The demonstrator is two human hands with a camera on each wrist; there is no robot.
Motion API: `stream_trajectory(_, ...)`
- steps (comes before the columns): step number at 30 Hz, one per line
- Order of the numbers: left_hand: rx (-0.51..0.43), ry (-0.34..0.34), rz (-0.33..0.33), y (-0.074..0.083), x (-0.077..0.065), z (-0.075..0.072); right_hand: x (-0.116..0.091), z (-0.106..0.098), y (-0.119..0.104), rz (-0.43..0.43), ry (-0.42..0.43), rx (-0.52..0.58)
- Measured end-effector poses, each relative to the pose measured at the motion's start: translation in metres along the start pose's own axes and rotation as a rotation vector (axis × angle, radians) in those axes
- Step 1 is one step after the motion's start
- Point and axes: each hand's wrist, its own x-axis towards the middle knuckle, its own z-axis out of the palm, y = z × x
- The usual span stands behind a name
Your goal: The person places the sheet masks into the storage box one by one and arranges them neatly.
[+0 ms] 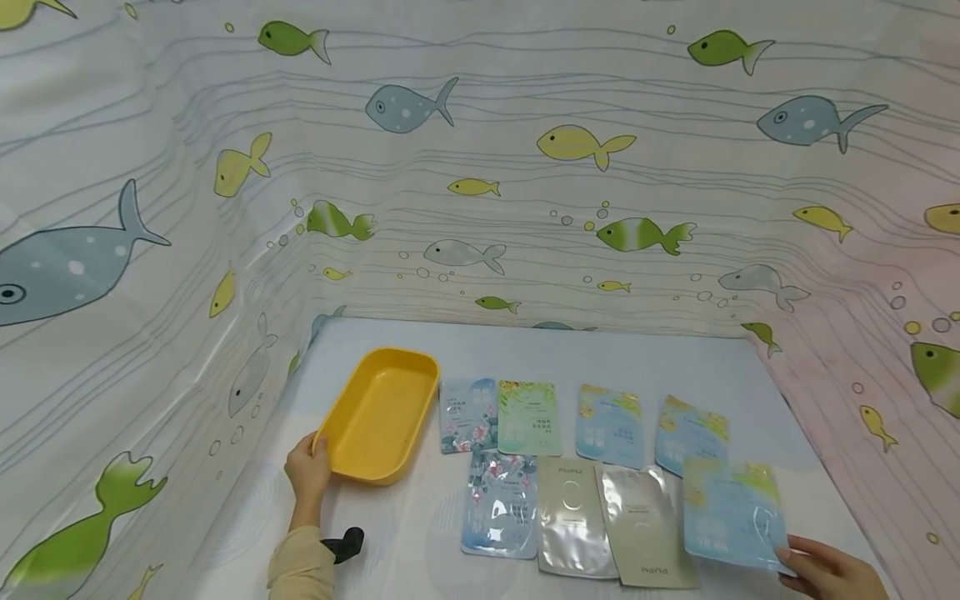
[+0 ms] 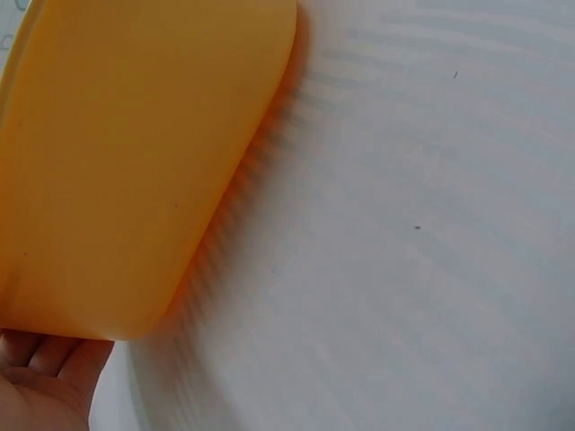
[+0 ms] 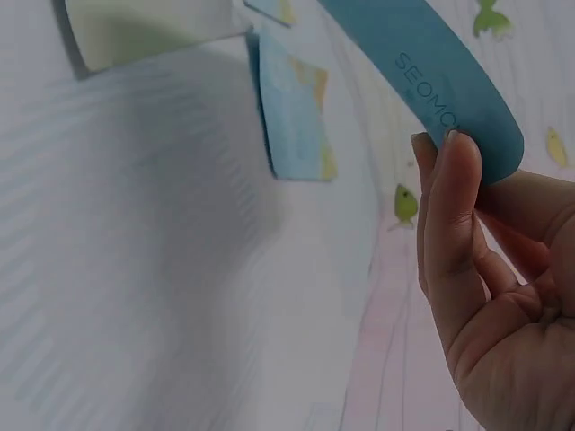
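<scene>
My left hand (image 1: 307, 471) grips the near left corner of a yellow plastic tray (image 1: 382, 408), thumb at the rim. The left wrist view shows the tray's outer side (image 2: 135, 171) with the fingers (image 2: 54, 359) against its edge. On the right, my right hand (image 1: 832, 571) pinches a light blue sheet mask packet (image 1: 731, 508) by its lower right corner. That packet is raised off the table and seen bent in the right wrist view (image 3: 440, 81), with lettering on its back. Just beyond it lies another blue packet (image 1: 690, 433).
Between the hands lie a blue floral packet (image 1: 468, 417), a green one (image 1: 528, 417), a blue one (image 1: 609, 425), a darker floral one (image 1: 498, 504) and two silvery-beige ones (image 1: 573, 517). A black object (image 1: 347, 544) is by the left wrist. Fish-patterned curtains (image 1: 480, 167) surround the table.
</scene>
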Motion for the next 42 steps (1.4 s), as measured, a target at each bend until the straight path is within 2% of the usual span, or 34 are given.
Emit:
stream_trajectory(3,-0.033,0.007,-0.005,-0.002,-0.001,0.0,-0.009,0.01,-0.016,-0.069,0.019,0.035)
stream_trajectory(6,-0.048,-0.001,-0.029,-0.002,-0.003,0.0,-0.017,0.02,-0.03,-0.124,0.015,0.026)
stream_trajectory(11,-0.003,0.008,-0.053,0.003,-0.006,0.001,-0.026,0.044,-0.051,-0.296,0.009,0.011)
stream_trajectory(13,0.003,0.016,-0.051,0.004,-0.007,0.001,-0.025,0.053,-0.061,-0.372,0.017,0.049)
stream_trajectory(15,-0.001,0.023,-0.05,0.005,-0.008,0.001,-0.023,0.062,-0.07,-0.453,0.003,0.133)
stream_trajectory(18,-0.008,0.037,-0.05,0.003,-0.008,0.001,-0.019,0.077,-0.084,-0.57,-0.058,0.266)
stream_trajectory(22,-0.005,0.04,-0.06,0.001,-0.008,0.002,-0.014,0.1,-0.102,-0.683,-0.15,0.322)
stream_trajectory(27,-0.005,0.03,-0.052,0.0,-0.008,0.003,-0.01,0.125,-0.123,-0.725,-0.216,0.3)
stream_trajectory(32,-0.003,0.05,-0.034,-0.001,-0.01,0.004,-0.008,0.145,-0.14,-0.705,-0.257,0.302)
stream_trajectory(35,0.002,0.05,-0.041,-0.001,-0.01,0.004,-0.005,0.155,-0.147,-0.694,-0.262,0.265)
stream_trajectory(38,0.005,0.043,-0.052,0.0,-0.01,0.004,-0.002,0.164,-0.154,-0.7,-0.281,0.225)
stream_trajectory(42,0.003,0.036,-0.059,0.002,-0.01,0.003,0.001,0.178,-0.164,-0.719,-0.34,0.223)
